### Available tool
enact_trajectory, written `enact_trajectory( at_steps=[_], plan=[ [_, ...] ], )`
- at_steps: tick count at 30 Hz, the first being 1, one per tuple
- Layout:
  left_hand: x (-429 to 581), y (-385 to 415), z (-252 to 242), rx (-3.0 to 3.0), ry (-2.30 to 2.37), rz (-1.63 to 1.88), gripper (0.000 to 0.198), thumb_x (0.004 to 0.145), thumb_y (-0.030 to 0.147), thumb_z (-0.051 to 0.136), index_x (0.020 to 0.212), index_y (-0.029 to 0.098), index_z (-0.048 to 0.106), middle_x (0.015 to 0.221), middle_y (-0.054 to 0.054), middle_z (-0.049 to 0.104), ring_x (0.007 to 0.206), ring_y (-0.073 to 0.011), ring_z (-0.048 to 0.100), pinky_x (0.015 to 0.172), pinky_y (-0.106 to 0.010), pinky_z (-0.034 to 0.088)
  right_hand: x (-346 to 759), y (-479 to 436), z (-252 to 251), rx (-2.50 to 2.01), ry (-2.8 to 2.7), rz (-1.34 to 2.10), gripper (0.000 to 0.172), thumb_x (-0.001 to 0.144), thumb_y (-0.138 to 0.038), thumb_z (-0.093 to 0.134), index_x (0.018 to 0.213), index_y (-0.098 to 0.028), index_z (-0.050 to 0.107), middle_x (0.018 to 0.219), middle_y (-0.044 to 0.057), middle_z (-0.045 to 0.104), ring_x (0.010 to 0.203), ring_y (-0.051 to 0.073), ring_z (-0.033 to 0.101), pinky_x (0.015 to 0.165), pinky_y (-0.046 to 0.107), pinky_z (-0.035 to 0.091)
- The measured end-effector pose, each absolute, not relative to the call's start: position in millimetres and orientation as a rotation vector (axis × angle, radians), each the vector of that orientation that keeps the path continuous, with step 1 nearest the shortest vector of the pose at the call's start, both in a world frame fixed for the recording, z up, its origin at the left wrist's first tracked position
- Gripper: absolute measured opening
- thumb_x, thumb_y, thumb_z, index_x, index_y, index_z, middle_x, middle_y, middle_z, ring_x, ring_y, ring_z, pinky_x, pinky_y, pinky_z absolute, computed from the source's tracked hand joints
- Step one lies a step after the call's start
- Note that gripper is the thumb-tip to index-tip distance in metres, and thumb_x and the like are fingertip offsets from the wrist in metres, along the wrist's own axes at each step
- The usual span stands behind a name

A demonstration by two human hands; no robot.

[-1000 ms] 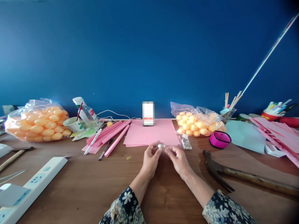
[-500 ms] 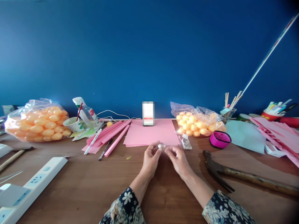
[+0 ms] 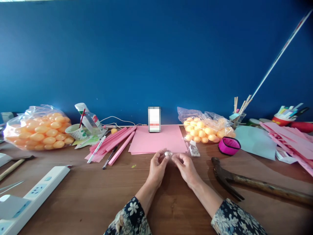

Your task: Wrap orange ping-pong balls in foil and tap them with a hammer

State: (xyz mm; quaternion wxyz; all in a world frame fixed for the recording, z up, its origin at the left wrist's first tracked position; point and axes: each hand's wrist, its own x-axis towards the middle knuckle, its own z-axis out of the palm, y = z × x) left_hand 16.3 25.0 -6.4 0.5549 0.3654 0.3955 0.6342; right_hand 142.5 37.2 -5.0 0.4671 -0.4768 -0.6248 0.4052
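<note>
My left hand point(image 3: 157, 166) pinches a small, shiny, silvery round object point(image 3: 168, 153) between thumb and fingers; its kind is too small to make out. Close beside it on the right, my right hand point(image 3: 185, 168) has thumb and forefinger pressed together. Whatever those fingertips grip, if anything, is too small to tell. Both hands are just above the brown table point(image 3: 117, 199), at the near edge of a stack of pink paper point(image 3: 156, 142). A small open box point(image 3: 194, 150) with tiny things in it stands just beyond my right hand.
A hammer point(image 3: 259, 184) and a magenta band point(image 3: 229, 146) lie on the right. Bags of orange balls point(image 3: 49, 132) stand left and right. A phone point(image 3: 154, 120) leans at the wall. Pink strips point(image 3: 112, 140), pens and a power strip point(image 3: 46, 186) are on the left.
The view has shifted very slightly. Both hands keep nearly the same pose around the shiny object.
</note>
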Motion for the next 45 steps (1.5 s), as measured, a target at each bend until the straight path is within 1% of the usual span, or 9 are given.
enact_trajectory(
  at_steps=[6,12,21,32,40,45],
  plan=[
    [16.1,26.4,-10.6,0.864,0.905,1.482,0.04,0.073,0.025,0.063,0.112,0.017,0.055,0.105,-0.01,0.066,0.1,-0.0195,0.059,0.094,-0.036,0.041,143.4,38.5,-6.0,-1.143,-1.532,1.005,0.023,0.08,-0.039,0.054,0.075,-0.017,0.059,0.08,0.004,0.064,0.076,0.019,0.057,0.067,0.027,0.043],
    [16.1,25.5,-8.8,0.889,0.924,1.48,0.038,0.073,0.025,0.063,0.11,0.016,0.056,0.105,-0.01,0.066,0.1,-0.02,0.059,0.094,-0.036,0.041,143.7,38.2,-4.8,-1.144,-1.534,0.998,0.023,0.08,-0.038,0.055,0.073,-0.017,0.059,0.077,0.004,0.063,0.074,0.019,0.056,0.065,0.027,0.043],
    [17.5,24.1,-5.2,0.924,0.947,1.482,0.038,0.074,0.024,0.062,0.11,0.015,0.055,0.105,-0.01,0.066,0.1,-0.0198,0.06,0.091,-0.034,0.043,143.4,36.3,-4.7,-1.137,-1.486,0.994,0.025,0.078,-0.041,0.056,0.072,-0.017,0.06,0.064,0.0,0.061,0.061,0.016,0.054,0.063,0.027,0.044],
    [18.7,23.1,-6.1,0.931,0.971,1.502,0.041,0.072,0.025,0.064,0.112,0.016,0.055,0.103,-0.01,0.067,0.098,-0.0201,0.061,0.089,-0.033,0.045,142.1,35.5,-6.0,-1.143,-1.469,0.99,0.02,0.077,-0.036,0.057,0.072,-0.017,0.059,0.067,0.002,0.063,0.062,0.017,0.056,0.062,0.027,0.045],
    [19.5,22.3,-5.5,0.965,1.006,1.491,0.04,0.072,0.025,0.064,0.11,0.016,0.057,0.103,-0.01,0.067,0.097,-0.0199,0.061,0.088,-0.032,0.046,142.4,34.7,-3.3,-1.175,-1.481,0.93,0.021,0.078,-0.036,0.057,0.072,-0.016,0.06,0.069,0.004,0.065,0.065,0.018,0.058,0.064,0.029,0.046],
    [19.3,21.8,-5.2,0.976,1.006,1.477,0.04,0.072,0.025,0.063,0.11,0.015,0.057,0.103,-0.01,0.067,0.097,-0.0207,0.061,0.089,-0.034,0.045,141.3,35.3,-4.2,-1.17,-1.442,0.928,0.021,0.075,-0.039,0.06,0.073,-0.018,0.056,0.07,0.004,0.063,0.065,0.019,0.059,0.063,0.031,0.049]
  ],
)
